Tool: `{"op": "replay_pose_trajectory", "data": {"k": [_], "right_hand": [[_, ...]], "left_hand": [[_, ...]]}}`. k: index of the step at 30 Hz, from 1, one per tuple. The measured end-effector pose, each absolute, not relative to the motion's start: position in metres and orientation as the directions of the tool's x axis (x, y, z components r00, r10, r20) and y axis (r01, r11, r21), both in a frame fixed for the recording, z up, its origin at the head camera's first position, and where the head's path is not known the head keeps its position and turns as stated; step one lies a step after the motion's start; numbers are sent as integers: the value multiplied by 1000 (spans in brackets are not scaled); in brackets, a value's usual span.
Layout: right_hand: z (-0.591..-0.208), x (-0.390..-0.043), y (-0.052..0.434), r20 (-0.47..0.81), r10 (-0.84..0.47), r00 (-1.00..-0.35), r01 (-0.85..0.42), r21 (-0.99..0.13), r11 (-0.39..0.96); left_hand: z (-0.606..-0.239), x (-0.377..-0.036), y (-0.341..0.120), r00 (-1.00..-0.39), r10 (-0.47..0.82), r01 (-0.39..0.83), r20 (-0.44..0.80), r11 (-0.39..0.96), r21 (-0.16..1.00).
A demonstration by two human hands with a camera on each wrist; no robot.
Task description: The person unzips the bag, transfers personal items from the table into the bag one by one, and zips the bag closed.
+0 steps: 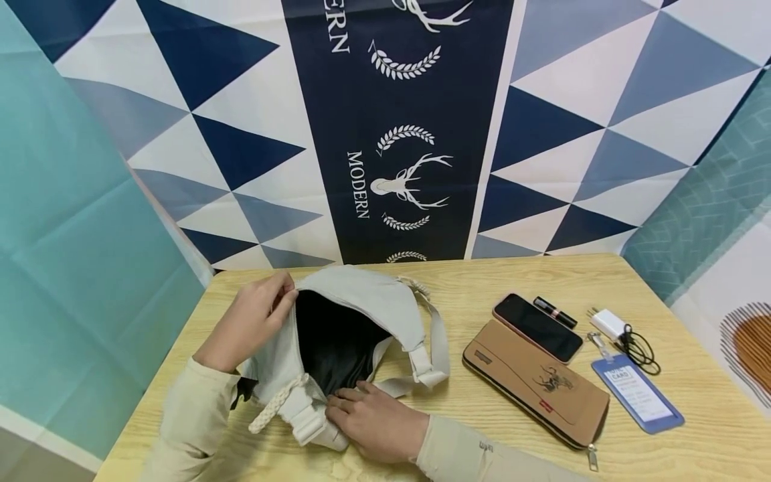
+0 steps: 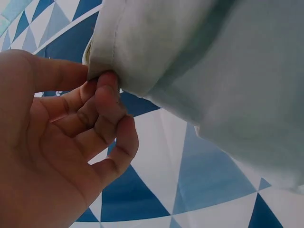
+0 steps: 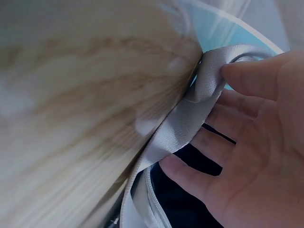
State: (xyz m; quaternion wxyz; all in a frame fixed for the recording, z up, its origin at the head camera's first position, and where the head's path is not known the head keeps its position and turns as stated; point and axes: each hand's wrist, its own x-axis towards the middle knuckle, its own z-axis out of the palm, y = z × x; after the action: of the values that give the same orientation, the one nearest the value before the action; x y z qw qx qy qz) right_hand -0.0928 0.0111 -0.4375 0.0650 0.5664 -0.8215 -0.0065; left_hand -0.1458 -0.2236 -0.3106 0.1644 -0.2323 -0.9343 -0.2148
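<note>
Pale grey fabric makes up the bag (image 1: 355, 314) lying on the left half of your light wooden tabletop (image 1: 482, 281), its mouth pulled open so the black lining (image 1: 331, 341) shows. Your left hand (image 1: 253, 321) pinches the bag's upper left edge between thumb and curled fingertips (image 2: 107, 90), holding that edge lifted. Your right hand (image 1: 373, 418) rests at the near rim of the opening, thumb and fingers curled about the grey webbing strap (image 3: 190, 114) against the tabletop. A braided cord (image 1: 274, 405) trails from the bag's near left corner. Well apart to the right lie a tan wallet (image 1: 536, 388) with a phone (image 1: 538, 327) resting partly on it, a lipstick (image 1: 555, 311) just behind the phone, a white charger (image 1: 610, 324) with black cable, and a blue card holder (image 1: 637, 396).
</note>
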Motion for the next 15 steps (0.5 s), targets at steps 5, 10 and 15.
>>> {"op": "replay_pose_trajectory", "data": {"k": [5, 10, 15], "right_hand": [[-437, -97, 13, 101, -937, -336, -940, 23, 340], [-431, -96, 19, 161, -930, -329, -939, 49, 341], [-414, -91, 34, 283, -901, -329, -932, 55, 358]], "left_hand": [[-318, -141, -220, -813, 382, 537, 439, 784, 311], [-322, -140, -216, -790, 398, 560, 467, 779, 282], [-323, -139, -213, -794, 403, 556, 455, 786, 272]]}}
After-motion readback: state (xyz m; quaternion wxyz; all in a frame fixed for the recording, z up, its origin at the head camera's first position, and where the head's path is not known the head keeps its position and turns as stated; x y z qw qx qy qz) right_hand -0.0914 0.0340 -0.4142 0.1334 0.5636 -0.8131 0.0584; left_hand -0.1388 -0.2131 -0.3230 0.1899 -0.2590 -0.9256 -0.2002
